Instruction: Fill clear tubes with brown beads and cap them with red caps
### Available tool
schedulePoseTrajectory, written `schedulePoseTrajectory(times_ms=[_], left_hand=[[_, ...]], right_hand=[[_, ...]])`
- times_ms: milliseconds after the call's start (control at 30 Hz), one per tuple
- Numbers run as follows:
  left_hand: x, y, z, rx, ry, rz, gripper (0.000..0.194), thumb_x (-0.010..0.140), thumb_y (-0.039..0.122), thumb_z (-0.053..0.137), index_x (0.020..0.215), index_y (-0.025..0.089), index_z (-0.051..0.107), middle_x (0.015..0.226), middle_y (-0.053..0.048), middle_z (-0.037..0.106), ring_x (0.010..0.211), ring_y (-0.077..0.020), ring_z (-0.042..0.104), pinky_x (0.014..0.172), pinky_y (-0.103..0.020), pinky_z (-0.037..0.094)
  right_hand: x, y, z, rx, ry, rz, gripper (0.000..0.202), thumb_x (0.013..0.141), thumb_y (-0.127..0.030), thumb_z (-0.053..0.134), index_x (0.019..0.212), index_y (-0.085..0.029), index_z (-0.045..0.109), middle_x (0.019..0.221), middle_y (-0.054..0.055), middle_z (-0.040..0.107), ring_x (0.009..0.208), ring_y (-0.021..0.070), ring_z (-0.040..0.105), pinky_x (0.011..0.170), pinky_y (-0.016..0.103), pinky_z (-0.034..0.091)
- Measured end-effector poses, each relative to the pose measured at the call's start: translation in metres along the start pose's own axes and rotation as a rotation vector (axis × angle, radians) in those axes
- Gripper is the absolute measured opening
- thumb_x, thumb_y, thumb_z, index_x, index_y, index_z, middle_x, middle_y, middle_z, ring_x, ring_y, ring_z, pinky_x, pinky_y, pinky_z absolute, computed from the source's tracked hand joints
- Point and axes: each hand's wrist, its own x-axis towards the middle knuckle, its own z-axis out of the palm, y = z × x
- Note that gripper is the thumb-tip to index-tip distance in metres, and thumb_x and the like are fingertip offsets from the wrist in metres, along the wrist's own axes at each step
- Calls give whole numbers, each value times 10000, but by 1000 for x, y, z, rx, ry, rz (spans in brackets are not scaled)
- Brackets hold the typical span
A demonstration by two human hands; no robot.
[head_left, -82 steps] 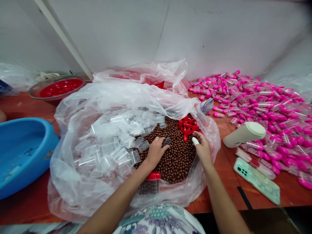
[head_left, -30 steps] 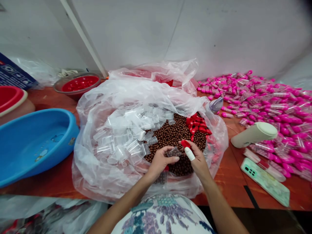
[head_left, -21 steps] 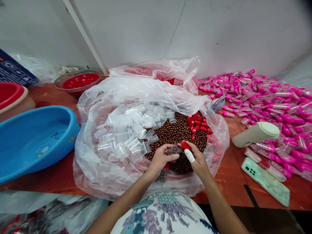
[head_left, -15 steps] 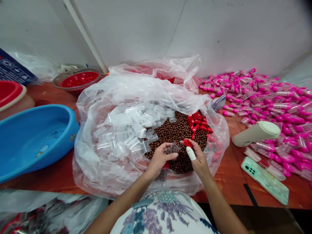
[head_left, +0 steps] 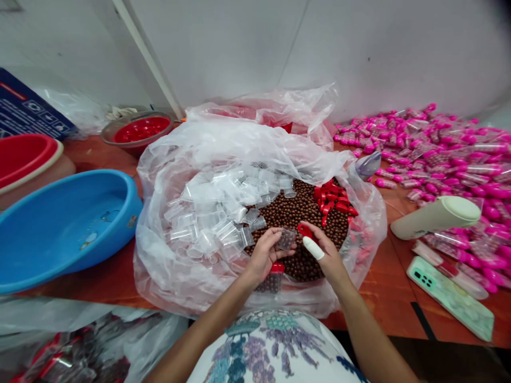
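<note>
My left hand (head_left: 268, 252) holds a small clear container (head_left: 286, 239) with brown balls in it, its fingers closed round the side. Close to its right, my right hand (head_left: 317, 246) pinches a red cap (head_left: 305, 230); a white cover sits on one finger. Both are above a heap of brown balls (head_left: 293, 213) in a plastic bag (head_left: 167, 282). Empty clear containers (head_left: 215, 207) lie in the bag's left part, red caps (head_left: 333, 199) at the right. A filled container with a red cap (head_left: 275, 276) rests below my left hand.
A blue basin (head_left: 59, 229) and red basin (head_left: 24, 159) stand left, a bowl of red pieces (head_left: 141, 129) behind. Right are pink-capped tubes (head_left: 451, 159), a pale cylinder (head_left: 435, 217) and a phone (head_left: 451, 298). A purple scoop (head_left: 368, 165) touches the bag's edge.
The view has shifted, so the scene sits further right. The container and the red cap are closer together, and more of the red-capped container below my left hand shows.
</note>
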Motion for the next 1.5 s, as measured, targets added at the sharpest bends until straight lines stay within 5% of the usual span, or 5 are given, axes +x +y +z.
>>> schedulePoseTrajectory(times_ms=[100,400,800,1033,1500], left_hand=[[-1,-2,0,9,2,1,195,820,307,541,945,159,512,951,-82,653,800,-197,657,712,-337,537],[-2,-5,0,43,21,-30,273,771,318,614,984,163,540,945,-72,653,756,-169,656,693,-304,539],[-2,-4,-2,49,-24,-66,260,794,308,589,993,144,560,959,-88,651,755,-168,653,664,-283,543],[-2,-4,1,68,-29,-60,275,776,320,612,988,151,568,962,-79,647,792,-172,644,696,-299,539],[-5,0,4,129,-13,-24,308,731,351,656,955,152,588,890,-52,641,815,-163,606,723,-314,513]], right_hand=[[3,-2,2,-81,32,-23,352,877,-385,439,1190,-269,549,1273,29,534,1214,200,436,1055,403,279],[5,-4,7,-59,110,-58,309,833,-338,527,1126,-241,553,1144,52,603,1066,205,544,975,421,380],[4,-5,6,-14,3,-89,335,845,-325,524,1175,-267,511,1177,40,587,1071,195,548,952,397,401],[4,-2,-4,-410,-54,-267,345,880,-288,451,1217,-307,528,1166,26,604,1023,212,525,904,423,398],[-6,-5,-5,-576,-75,-402,409,877,-192,398,1268,-287,470,1147,34,602,964,217,523,842,403,415]])
